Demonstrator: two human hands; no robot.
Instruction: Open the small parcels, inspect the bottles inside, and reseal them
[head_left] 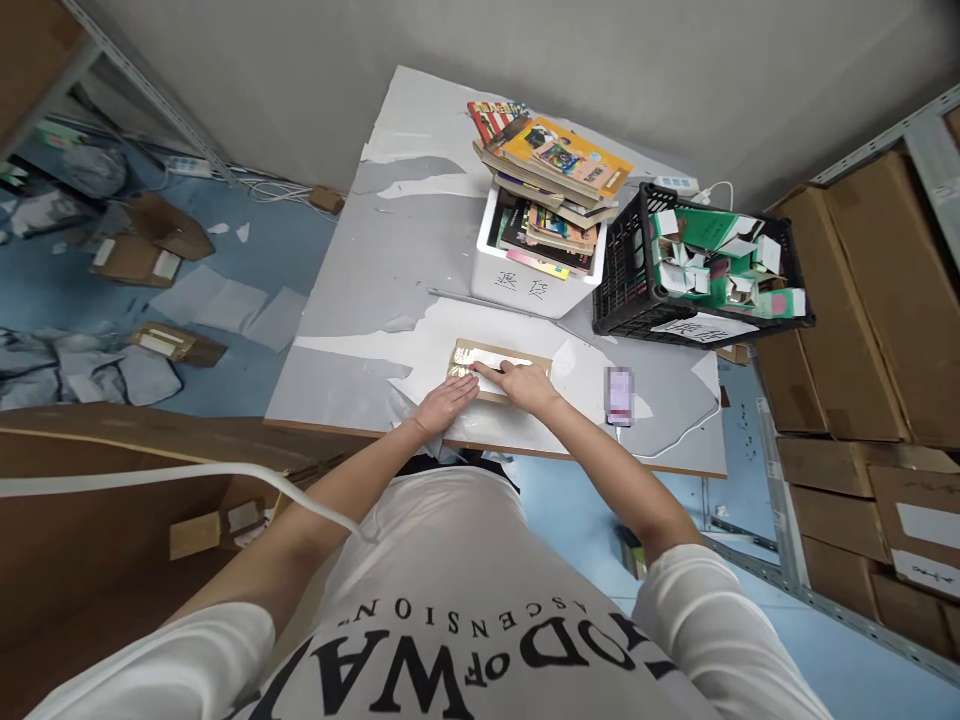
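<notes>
A small flat cardboard box (538,362) with a whitish label and shiny tape lies near the table's front edge. My left hand (445,402) rests on its near left corner, fingers stretched out and lying flat. Over the middle of the box is my right hand (528,386), its index finger reaching left and the other fingers curled in. A small dark and red object shows by the right fingers, partly hidden and too small to name. The fingertips of both hands nearly meet at the left end of the box.
Behind the box stands a white bin (529,285) piled with books (574,160). A black crate (626,285) of green and white cartons is to its right. A phone (619,396) on a cable lies at right on the table (337,300). Cardboard boxes (862,300) fill the right-hand shelving.
</notes>
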